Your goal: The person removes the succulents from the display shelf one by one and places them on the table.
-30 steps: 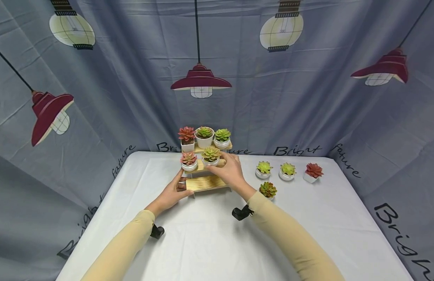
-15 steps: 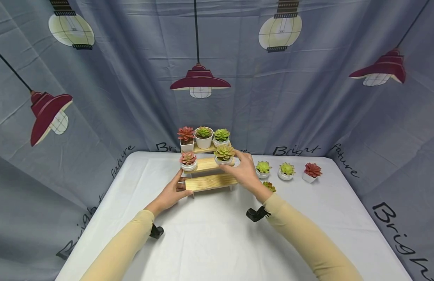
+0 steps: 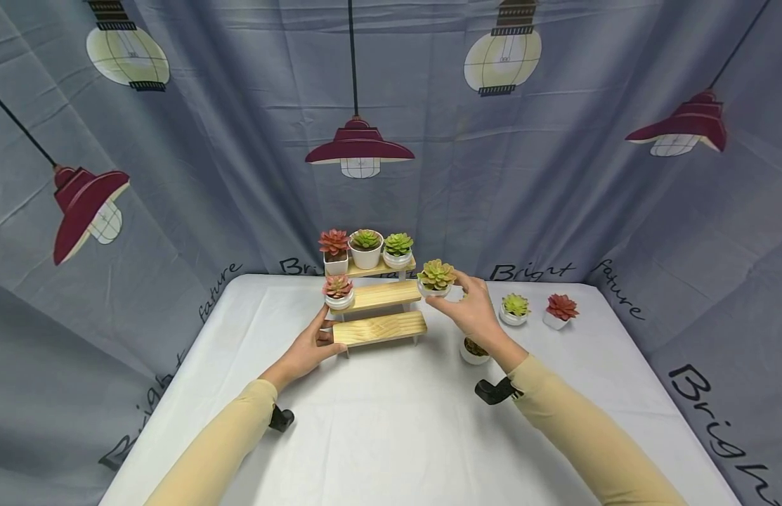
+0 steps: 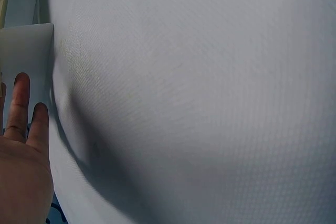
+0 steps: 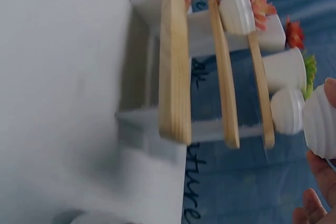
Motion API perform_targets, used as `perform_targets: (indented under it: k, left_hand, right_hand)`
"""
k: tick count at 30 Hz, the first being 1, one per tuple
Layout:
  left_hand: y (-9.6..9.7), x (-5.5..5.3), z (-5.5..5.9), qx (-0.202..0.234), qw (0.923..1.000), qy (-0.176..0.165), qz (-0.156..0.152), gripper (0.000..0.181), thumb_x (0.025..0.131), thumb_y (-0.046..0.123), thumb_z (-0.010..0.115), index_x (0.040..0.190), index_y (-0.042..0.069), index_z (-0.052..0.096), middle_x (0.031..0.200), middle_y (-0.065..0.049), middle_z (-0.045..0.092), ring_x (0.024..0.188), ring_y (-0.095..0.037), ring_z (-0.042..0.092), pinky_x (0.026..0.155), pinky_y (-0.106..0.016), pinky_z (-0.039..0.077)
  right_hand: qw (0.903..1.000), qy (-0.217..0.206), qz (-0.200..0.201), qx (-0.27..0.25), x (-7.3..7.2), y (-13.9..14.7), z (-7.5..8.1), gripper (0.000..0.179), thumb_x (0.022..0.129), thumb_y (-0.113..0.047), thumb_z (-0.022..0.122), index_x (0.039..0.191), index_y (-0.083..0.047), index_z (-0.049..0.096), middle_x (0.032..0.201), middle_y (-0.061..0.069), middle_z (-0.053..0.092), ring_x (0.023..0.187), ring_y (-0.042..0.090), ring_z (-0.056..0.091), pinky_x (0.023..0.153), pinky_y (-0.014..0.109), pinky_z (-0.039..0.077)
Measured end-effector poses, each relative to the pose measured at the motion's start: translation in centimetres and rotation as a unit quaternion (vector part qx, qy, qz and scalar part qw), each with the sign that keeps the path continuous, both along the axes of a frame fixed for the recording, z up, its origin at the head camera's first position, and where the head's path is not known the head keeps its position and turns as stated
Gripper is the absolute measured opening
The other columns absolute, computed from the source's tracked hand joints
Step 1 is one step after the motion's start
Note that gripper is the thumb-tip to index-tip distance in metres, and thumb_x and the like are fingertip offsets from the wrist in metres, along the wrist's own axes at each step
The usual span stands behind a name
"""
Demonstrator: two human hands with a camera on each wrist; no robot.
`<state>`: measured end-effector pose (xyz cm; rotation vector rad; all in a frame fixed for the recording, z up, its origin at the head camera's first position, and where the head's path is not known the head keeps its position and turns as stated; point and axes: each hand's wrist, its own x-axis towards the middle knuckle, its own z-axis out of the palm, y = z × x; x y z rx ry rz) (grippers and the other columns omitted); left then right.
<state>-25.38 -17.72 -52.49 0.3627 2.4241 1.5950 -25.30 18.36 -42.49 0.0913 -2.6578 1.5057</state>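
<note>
My right hand (image 3: 473, 309) pinches the small round white pot of a yellow-green succulent (image 3: 436, 275) between thumb and fingers. It holds the pot just off the right end of the stand's middle step. In the right wrist view this ribbed pot (image 5: 320, 121) shows at the right edge. My left hand (image 3: 307, 351) touches the left end of the three-step wooden plant stand (image 3: 381, 328), thumb at the lowest step. Against the stand's white side panel (image 4: 26, 51), two of its fingers lie straight. A pink succulent (image 3: 338, 290) stands at the middle step's left end.
On the top step stand a red succulent (image 3: 334, 249), a green one in a larger pot (image 3: 367, 249) and another green one (image 3: 398, 249). Right of the stand are a light-green succulent (image 3: 514, 309), a red one (image 3: 561, 311) and a partly hidden pot (image 3: 475, 351).
My right hand has carried the yellow-green succulent rightward, from over the middle step to beyond its right end. My left hand has stayed at the stand.
</note>
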Motion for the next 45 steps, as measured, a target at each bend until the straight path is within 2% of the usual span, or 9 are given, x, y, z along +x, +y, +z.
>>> perform_targets:
  k: [7,12,18,23,27,34,38,45]
  left_hand:
    - [0.1,0.1,0.5,0.009,0.9999,-0.008,0.005,0.107,0.094,0.028,0.078,0.167,0.024,-0.001,0.153,-0.019,0.041,0.119,-0.03,0.056,0.105,-0.054,0.044]
    - [0.0,-0.1,0.1,0.009,1.0,-0.002,0.002,0.108,0.094,0.03,0.079,0.167,0.025,0.0,0.151,-0.018,0.042,0.119,-0.029,0.057,0.104,-0.052,0.045]
    - [0.1,-0.2,0.2,0.008,1.0,-0.003,0.002,0.109,0.093,0.031,0.079,0.167,0.024,-0.001,0.151,-0.016,0.043,0.117,-0.027,0.058,0.102,-0.051,0.047]
    - [0.1,-0.2,0.3,0.008,1.0,-0.005,0.004,0.109,0.093,0.031,0.08,0.167,0.023,-0.001,0.15,-0.016,0.044,0.116,-0.026,0.057,0.102,-0.05,0.047]
    - [0.1,-0.1,0.4,0.008,0.9999,-0.008,0.006,0.109,0.093,0.031,0.08,0.167,0.024,-0.001,0.15,-0.015,0.044,0.116,-0.026,0.058,0.101,-0.049,0.048]
    - [0.2,0.0,0.4,0.007,1.0,-0.006,0.005,0.109,0.093,0.032,0.079,0.167,0.024,-0.001,0.151,-0.015,0.044,0.115,-0.026,0.058,0.101,-0.049,0.048]
    - [0.2,-0.1,0.2,0.003,0.9999,-0.01,0.005,0.109,0.093,0.033,0.079,0.166,0.026,-0.001,0.151,-0.014,0.043,0.116,-0.025,0.057,0.101,-0.048,0.048]
    - [0.2,-0.2,0.1,0.006,0.9999,-0.011,0.001,0.11,0.092,0.034,0.08,0.166,0.027,-0.002,0.149,-0.014,0.043,0.116,-0.026,0.057,0.101,-0.049,0.047]
  right_hand:
    - [0.9992,-0.029,-0.025,0.008,0.3,2.5,-0.2,0.104,0.082,-0.058,0.081,0.162,-0.012,0.032,0.154,0.022,0.032,0.143,0.04,0.03,0.11,0.066,0.031]
    - [0.998,-0.051,-0.034,0.015,0.9,4.0,-0.5,0.108,0.083,-0.062,0.078,0.164,-0.013,0.027,0.158,0.024,0.028,0.145,0.043,0.029,0.109,0.067,0.033]
    - [0.9975,-0.049,-0.036,0.035,1.4,6.0,-0.7,0.105,0.086,-0.06,0.076,0.165,-0.013,0.023,0.157,0.025,0.03,0.145,0.045,0.027,0.109,0.068,0.032]
    - [0.9971,-0.054,-0.04,0.037,1.8,7.6,-0.9,0.109,0.086,-0.06,0.076,0.164,-0.008,0.021,0.161,0.028,0.022,0.148,0.046,0.022,0.113,0.067,0.028]
    - [0.9963,-0.065,-0.047,0.03,2.1,8.8,-1.1,0.112,0.085,-0.062,0.076,0.165,-0.009,0.019,0.163,0.029,0.018,0.148,0.048,0.021,0.113,0.066,0.03]
    - [0.9973,-0.05,-0.048,0.024,2.9,11.0,-1.6,0.108,0.086,-0.058,0.078,0.164,-0.008,0.023,0.163,0.025,0.026,0.147,0.047,0.025,0.111,0.066,0.033]
    - [0.9962,-0.056,-0.058,0.032,3.4,12.1,-1.9,0.108,0.087,-0.056,0.078,0.164,-0.005,0.022,0.16,0.029,0.029,0.143,0.05,0.029,0.107,0.066,0.038]
    - [0.9948,-0.06,-0.073,0.039,4.2,13.6,-2.6,0.106,0.088,-0.053,0.078,0.163,-0.005,0.023,0.159,0.029,0.03,0.142,0.05,0.03,0.107,0.067,0.035]
